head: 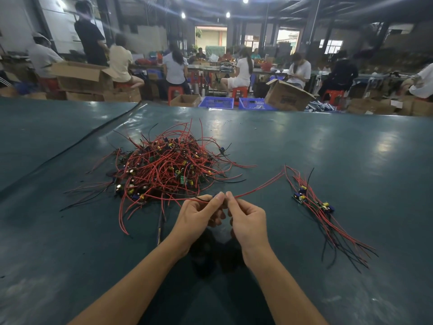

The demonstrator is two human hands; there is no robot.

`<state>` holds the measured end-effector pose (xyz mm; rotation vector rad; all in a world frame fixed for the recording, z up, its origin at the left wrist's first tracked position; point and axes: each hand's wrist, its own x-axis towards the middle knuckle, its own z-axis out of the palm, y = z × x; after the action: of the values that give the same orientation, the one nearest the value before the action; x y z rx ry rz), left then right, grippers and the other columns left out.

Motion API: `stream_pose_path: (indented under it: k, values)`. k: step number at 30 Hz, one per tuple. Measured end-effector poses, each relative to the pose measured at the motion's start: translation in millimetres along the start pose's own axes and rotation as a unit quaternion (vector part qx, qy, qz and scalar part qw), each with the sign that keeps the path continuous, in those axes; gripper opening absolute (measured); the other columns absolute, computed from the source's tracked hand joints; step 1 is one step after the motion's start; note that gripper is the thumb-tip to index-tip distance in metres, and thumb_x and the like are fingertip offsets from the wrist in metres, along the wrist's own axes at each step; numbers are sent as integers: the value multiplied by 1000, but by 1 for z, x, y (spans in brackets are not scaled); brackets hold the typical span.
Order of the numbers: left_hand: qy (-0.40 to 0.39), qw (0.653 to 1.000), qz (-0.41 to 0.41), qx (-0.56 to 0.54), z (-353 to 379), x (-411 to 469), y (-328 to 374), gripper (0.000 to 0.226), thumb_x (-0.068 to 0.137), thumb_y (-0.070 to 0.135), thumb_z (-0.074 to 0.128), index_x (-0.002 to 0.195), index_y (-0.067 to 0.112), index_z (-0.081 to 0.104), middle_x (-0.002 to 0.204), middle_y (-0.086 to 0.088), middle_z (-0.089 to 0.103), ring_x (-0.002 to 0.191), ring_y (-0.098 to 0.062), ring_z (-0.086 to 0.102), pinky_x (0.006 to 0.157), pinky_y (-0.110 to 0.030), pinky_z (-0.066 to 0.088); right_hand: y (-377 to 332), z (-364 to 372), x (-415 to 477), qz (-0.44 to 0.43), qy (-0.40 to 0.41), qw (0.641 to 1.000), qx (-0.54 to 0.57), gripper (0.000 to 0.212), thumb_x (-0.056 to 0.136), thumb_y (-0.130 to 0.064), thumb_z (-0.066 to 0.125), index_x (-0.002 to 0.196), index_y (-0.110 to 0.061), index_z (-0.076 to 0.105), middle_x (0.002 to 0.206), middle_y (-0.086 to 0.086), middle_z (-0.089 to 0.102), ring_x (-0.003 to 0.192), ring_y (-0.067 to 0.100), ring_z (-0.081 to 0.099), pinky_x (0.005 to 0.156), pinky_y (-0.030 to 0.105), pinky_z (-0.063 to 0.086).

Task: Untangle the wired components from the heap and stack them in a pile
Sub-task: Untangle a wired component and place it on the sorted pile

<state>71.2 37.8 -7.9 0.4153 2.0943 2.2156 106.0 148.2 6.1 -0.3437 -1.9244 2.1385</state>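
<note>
A tangled heap (164, 170) of small circuit boards with red and black wires lies on the dark green table, ahead and to the left. My left hand (199, 216) and my right hand (248, 221) meet just below the heap, both pinching one wired component (257, 190). Its red wires arc up to the right, and another strand runs left toward the heap. The board itself is hidden between my fingers. To the right lies a small pile (314, 202) of separated components, their wires trailing toward the lower right.
The green table cover (304, 141) has a raised seam (93, 132) running diagonally at the left. Beyond the far edge stand blue crates (216, 102) and cardboard boxes (288, 96). Several people sit at other benches further back.
</note>
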Motion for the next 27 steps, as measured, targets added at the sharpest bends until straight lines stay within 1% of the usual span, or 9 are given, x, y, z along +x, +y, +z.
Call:
stream_pose_path:
  k: [2, 3, 5, 7, 12, 17, 22, 24, 27]
  values:
    - [-12, 1000, 2, 9, 0, 0, -1, 39, 78, 60, 65, 74, 22, 75, 63, 1, 67, 58, -10, 62, 57, -19, 49, 0, -4, 4, 3, 23, 1000, 10, 31, 92, -33, 65, 64, -33, 77, 69, -2, 74, 77, 23, 72, 77, 38, 60]
    - [-16, 1000, 2, 8, 0, 1, -2, 39, 78, 59, 64, 74, 22, 76, 63, 0, 67, 58, -10, 61, 57, -19, 48, -1, -7, 6, 4, 38, 999, 18, 31, 92, -32, 64, 64, -32, 78, 62, -8, 70, 67, 16, 68, 68, 30, 58]
    - [-12, 1000, 2, -1, -1, 2, -1, 39, 80, 57, 65, 73, 20, 76, 62, -1, 66, 59, -11, 59, 58, -20, 48, -5, -16, 12, 16, 81, 995, 53, 31, 92, -31, 65, 64, -29, 78, 54, -12, 55, 49, 4, 46, 46, 19, 41]
    - [-2, 1000, 2, -11, -3, 4, 0, 41, 80, 58, 67, 72, 18, 77, 62, -1, 66, 58, -11, 58, 58, -19, 49, -7, -28, 21, 37, 129, 985, 107, 30, 93, -28, 65, 67, -21, 77, 60, -7, 47, 38, 3, 32, 35, 17, 27]
    - [4, 1000, -3, -14, -3, 4, -1, 42, 73, 59, 64, 71, 18, 77, 62, 0, 66, 57, -9, 57, 58, -19, 50, -11, -50, 32, 40, 186, 968, 163, 27, 95, -27, 63, 73, -19, 74, 61, -5, 45, 37, 4, 26, 32, 17, 23]
    - [36, 999, 2, -21, -2, 5, -3, 39, 77, 53, 61, 73, 17, 75, 65, 1, 67, 54, -8, 57, 55, -18, 50, -10, -43, 28, 52, 147, 979, 129, 27, 88, -42, 69, 76, -18, 74, 54, -11, 53, 42, 6, 31, 34, 18, 26]
    - [41, 998, 42, 34, 0, 4, -6, 28, 87, 45, 56, 83, 23, 73, 72, -1, 70, 55, -13, 60, 53, -23, 49, -6, -27, 15, 45, 3, 999, -10, 33, 84, -49, 69, 75, -18, 76, 60, -11, 67, 43, 3, 47, 38, 17, 34]
    - [8, 991, 87, 98, 3, 3, -10, 15, 95, 28, 56, 91, 27, 70, 76, 4, 71, 57, -9, 62, 54, -23, 49, -5, -20, 9, 21, -32, 998, -44, 30, 86, -45, 69, 71, -20, 75, 67, -6, 72, 47, 4, 57, 38, 18, 39]
    - [-65, 981, 123, 138, 7, -1, -14, 27, 95, 12, 59, 119, 25, 64, 91, 8, 72, 75, -6, 68, 61, -21, 52, -6, -17, 6, -10, -24, 999, -42, 20, 89, -33, 69, 75, -19, 73, 67, -2, 73, 54, 6, 66, 38, 20, 44]
